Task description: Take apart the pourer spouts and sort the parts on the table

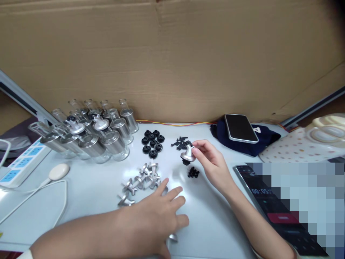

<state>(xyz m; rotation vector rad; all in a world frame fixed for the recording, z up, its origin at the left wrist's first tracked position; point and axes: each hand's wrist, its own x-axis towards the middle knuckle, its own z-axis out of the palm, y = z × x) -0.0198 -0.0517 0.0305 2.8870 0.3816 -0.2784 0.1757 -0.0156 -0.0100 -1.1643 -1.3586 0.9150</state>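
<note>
My right hand (211, 162) pinches a silver pour spout (189, 154) with a black ridged stopper at its lower end, held above the table. A black piece shows at the spout's upper end. My left hand (164, 207) is spread palm down over the tabletop, nothing visible in its fingers. Several silver spouts (139, 181) lie loose beside it, and another metal piece (173, 237) shows partly under it. Small black caps (193, 172) lie in a heap below the held spout. Behind it are thin black parts (180, 142).
Black stoppers (153, 144) are grouped mid-table. Glass bottles with metal sleeves (114, 140) crowd the left back; two carry spouts. A power strip (23, 162) and cabled white disc (59, 172) lie left. At right are a phone (241, 128) on dark cloth and a large timer screen (269, 201).
</note>
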